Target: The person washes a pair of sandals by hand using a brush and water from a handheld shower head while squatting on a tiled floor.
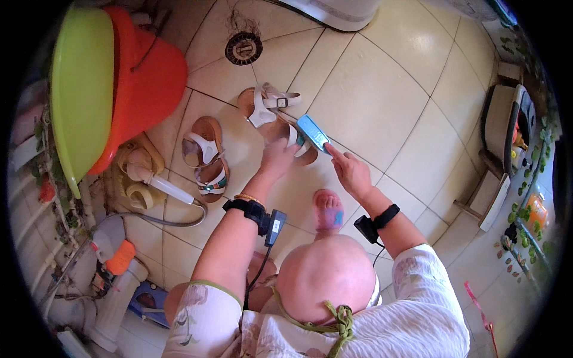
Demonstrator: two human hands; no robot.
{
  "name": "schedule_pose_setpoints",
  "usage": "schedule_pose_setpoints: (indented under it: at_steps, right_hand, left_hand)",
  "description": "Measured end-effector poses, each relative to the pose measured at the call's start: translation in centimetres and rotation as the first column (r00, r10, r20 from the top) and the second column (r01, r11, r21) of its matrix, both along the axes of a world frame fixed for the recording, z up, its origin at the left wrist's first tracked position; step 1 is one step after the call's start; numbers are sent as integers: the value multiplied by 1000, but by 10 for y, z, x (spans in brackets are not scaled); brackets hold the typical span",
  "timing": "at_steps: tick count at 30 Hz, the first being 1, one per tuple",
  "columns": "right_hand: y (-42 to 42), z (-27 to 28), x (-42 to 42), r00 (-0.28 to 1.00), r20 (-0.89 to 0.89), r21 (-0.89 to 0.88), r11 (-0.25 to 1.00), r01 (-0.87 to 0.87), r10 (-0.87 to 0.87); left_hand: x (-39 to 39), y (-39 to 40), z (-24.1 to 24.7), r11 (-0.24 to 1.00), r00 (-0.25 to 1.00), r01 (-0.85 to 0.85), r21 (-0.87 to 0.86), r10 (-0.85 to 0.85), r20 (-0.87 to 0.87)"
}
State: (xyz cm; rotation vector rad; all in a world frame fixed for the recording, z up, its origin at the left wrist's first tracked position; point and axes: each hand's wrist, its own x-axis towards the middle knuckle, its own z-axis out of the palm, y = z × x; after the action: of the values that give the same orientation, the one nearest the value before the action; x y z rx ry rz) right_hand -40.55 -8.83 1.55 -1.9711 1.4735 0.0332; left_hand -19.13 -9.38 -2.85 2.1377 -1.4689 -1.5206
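My left hand (278, 157) grips the front strap area of a white-strapped sandal (262, 114) on the tiled floor; the fingers are blurred and partly hidden. The sandal has a brown sole, a buckled ankle strap and a green patch on its toe strap. In my right hand (351, 173) is a light-blue plastic brush (313, 133), held by its near end. It lies over or beside the sandal's right edge; bristles and contact cannot be made out. A matching sandal (208, 156) rests to the left. Below the hands is a foot in a pink slipper (329, 210).
A red basin (150, 76) and a lime-green basin (83, 89) stand upper left. A shower head (170, 188) with a hose (170, 223) lies below them. The floor drain (243, 48) is at the top. A container (506, 127) and trailing plants (535, 179) line the right side.
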Motion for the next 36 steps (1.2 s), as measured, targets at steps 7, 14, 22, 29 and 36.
schedule_pose_setpoints:
  at_steps: [7,14,22,29,36]
  right_hand:
    - [4,20,5,952,257,-32,983,180,-166]
    - [-9,0,36,984,-128,-54,990,-132,125]
    - [-53,-5,71,982,-164,-70,992,-102,89]
    - [-45,2,61,982,-24,125,975,-182,186]
    - [3,25,-3,976,-91,72,979,-191,197]
  left_hand:
    - [10,24,-50,887,818,-462,-27,414,-398]
    - [6,12,-44,934,838,-326,147,357,-413]
    - [13,10,-35,842,601,-476,256,523,-604]
    - [18,-1,-16,801,477,-487,348,578,-662]
    - [19,-12,5,818,540,-420,392,573,-616]
